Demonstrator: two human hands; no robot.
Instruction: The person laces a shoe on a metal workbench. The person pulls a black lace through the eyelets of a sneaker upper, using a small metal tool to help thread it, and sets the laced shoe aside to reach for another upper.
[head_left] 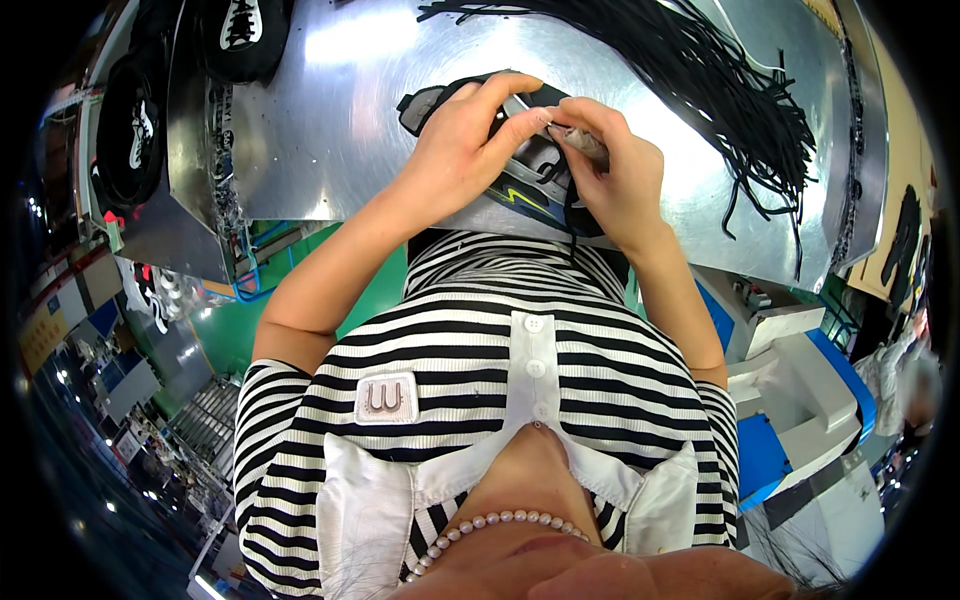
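Note:
A dark shoe upper (pixel 528 200) with a yellow-green streak and grey parts lies on the metal table in front of me. My left hand (pixel 462 142) is closed on its far left side, thumb and forefinger pinching near the eyelet edge. Between the fingers of my right hand (pixel 625 178) is a short pale tool handle (pixel 585 147), wrapped-looking; its tip is hidden by my fingertips. Both hands' fingertips nearly meet over the shoe's opening. A black lace (pixel 552 173) runs partly through the eyelets, and an end hangs over the table's near edge.
A thick bundle of black laces (pixel 720 85) spreads over the table (pixel 320 130) at the far right. Laced black shoes (pixel 240 45) stand at the far left, another (pixel 135 140) further out. A white and blue machine (pixel 800 390) is at my right.

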